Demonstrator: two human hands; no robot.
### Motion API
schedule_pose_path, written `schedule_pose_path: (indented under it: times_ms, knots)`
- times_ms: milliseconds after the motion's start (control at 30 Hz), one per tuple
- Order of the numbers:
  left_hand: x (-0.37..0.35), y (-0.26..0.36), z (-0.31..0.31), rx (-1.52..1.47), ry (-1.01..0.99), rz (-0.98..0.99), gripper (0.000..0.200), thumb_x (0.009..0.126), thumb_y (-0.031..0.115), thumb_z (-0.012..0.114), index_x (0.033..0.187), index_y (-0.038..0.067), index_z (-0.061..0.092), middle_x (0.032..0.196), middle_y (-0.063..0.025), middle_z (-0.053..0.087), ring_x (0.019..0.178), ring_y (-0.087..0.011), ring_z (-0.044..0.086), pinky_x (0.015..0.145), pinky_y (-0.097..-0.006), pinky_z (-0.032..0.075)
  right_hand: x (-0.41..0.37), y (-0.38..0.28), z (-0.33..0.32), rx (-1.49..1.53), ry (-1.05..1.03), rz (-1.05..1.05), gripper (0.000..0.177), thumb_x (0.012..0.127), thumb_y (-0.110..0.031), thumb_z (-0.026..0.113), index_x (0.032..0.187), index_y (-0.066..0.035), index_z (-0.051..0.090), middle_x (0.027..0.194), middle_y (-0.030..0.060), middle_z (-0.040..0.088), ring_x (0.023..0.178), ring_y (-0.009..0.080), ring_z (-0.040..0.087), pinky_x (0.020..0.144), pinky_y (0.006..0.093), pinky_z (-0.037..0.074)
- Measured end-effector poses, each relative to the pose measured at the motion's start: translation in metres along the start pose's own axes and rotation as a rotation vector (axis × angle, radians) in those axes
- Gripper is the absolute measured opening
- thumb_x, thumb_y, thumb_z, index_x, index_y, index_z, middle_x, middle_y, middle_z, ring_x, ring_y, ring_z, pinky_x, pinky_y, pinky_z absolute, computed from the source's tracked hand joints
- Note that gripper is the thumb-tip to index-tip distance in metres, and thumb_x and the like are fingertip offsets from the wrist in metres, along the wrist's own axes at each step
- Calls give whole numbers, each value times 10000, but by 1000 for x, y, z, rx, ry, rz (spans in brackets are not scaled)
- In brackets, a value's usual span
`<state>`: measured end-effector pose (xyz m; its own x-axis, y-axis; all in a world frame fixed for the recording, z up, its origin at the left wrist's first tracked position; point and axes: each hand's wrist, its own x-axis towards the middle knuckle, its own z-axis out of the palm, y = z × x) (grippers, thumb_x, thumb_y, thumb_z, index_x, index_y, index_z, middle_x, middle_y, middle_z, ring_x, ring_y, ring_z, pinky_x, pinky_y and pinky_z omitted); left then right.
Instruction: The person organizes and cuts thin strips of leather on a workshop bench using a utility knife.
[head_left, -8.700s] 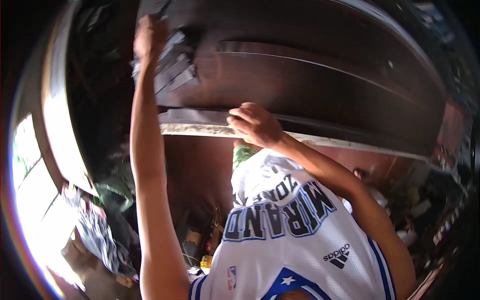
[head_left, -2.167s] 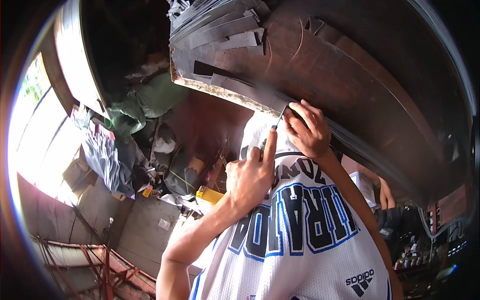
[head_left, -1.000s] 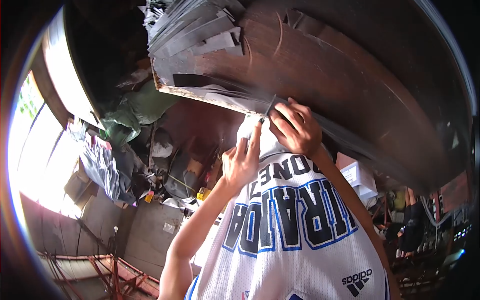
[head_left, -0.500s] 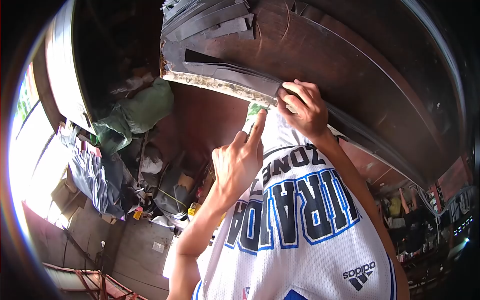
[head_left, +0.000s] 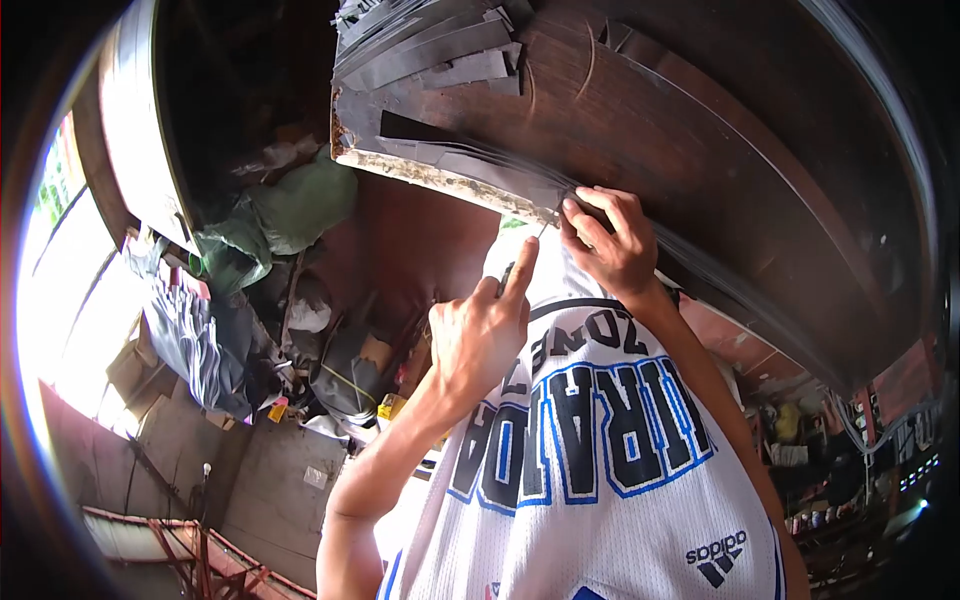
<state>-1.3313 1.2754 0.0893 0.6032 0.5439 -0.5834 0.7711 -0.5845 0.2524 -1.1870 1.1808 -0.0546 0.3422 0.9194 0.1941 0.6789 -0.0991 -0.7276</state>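
In the head view, my left hand point(head_left: 478, 335) is closed around a slim tool point(head_left: 507, 272), its forefinger stretched along it. A thin metal tip shows beyond that fingertip, close to the worn board edge point(head_left: 440, 181); most of the tool is hidden in the hand. My right hand point(head_left: 615, 245) has its fingers bent and pressed onto the end of some thin dark grey strips point(head_left: 470, 160) lying along this edge. The fingertips of both hands are near each other but apart.
More grey strips point(head_left: 430, 60) are piled on the far left of the dark wooden board point(head_left: 660, 130). A green bag point(head_left: 300, 205) and a bundle of grey sheets point(head_left: 185, 335) are at the left. Cluttered shelves point(head_left: 810, 460) stand at the right.
My left hand has drawn slightly back from the board edge, showing more of the tool's tip. My right hand still presses the strips, and the view has shifted a little.
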Motion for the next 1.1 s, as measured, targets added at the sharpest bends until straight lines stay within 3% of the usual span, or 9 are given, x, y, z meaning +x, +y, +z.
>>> schedule_pose_path:
  times_ms: [67, 200, 367, 600, 700, 800, 1000, 1100]
  knots:
    - [0, 1, -2, 6, -19, -10, 573, 851, 103, 679, 1408, 196, 580, 587, -42, 554, 432, -209, 570, 420, -353, 482, 1, -2, -2, -3, -33, 0, 239, 761, -106, 808, 981, -85, 716, 1046, 54, 661, 957, 233, 644, 760, 323, 576]
    - [-2, 4, -5, -17, -236, -42, 703, 879, 168, 614, 1543, 154, 382, 824, -172, 678, 496, -287, 644, 446, -409, 514, 1, -9, -2, -11, -63, 13, 212, 773, -103, 802, 967, -80, 720, 1041, 72, 675, 959, 255, 653, 794, 329, 579]
    - [0, 1, 2, -66, -223, -18, 780, 833, 120, 617, 1557, 80, 329, 823, -184, 659, 515, -304, 649, 458, -432, 518, -1, -13, -3, 10, -71, 8, 214, 786, -111, 798, 985, -74, 728, 1058, 81, 680, 957, 267, 655, 794, 331, 580]
    - [10, -9, 42, -114, -12, 27, 777, 811, 84, 629, 1546, 120, 378, 773, -136, 631, 486, -251, 620, 438, -383, 502, 4, -6, 0, -2, -51, -6, 240, 754, -72, 808, 983, -79, 737, 1040, 83, 680, 927, 281, 649, 789, 348, 571]
    - [2, -18, 72, -207, 184, 79, 773, 810, 68, 651, 1538, 161, 410, 698, -59, 545, 465, -212, 572, 444, -357, 492, 3, -2, 0, -27, -20, -30, 284, 711, -30, 812, 979, -81, 731, 1038, 80, 674, 918, 271, 649, 789, 343, 564]
    - [9, -24, 98, -224, 354, 124, 702, 850, 109, 667, 1514, 175, 451, 693, -52, 544, 462, -204, 560, 441, -358, 475, 7, 1, -2, -38, -26, -23, 282, 714, -24, 808, 978, -86, 732, 1008, 73, 663, 912, 268, 644, 778, 341, 560]
    - [14, -6, 42, -209, 146, 30, 670, 836, 94, 610, 1490, 152, 474, 726, -104, 624, 489, -250, 613, 447, -386, 487, 7, 9, 1, -82, -15, -57, 236, 729, -53, 805, 952, -94, 738, 1011, 61, 653, 898, 247, 636, 759, 332, 555]
    - [10, -5, 32, -136, 179, 45, 582, 879, 128, 640, 1447, 170, 518, 695, -110, 647, 461, -265, 615, 403, -380, 455, 10, 5, 1, -103, 1, -60, 221, 730, -55, 801, 936, -101, 734, 1006, 55, 651, 895, 242, 636, 747, 326, 555]
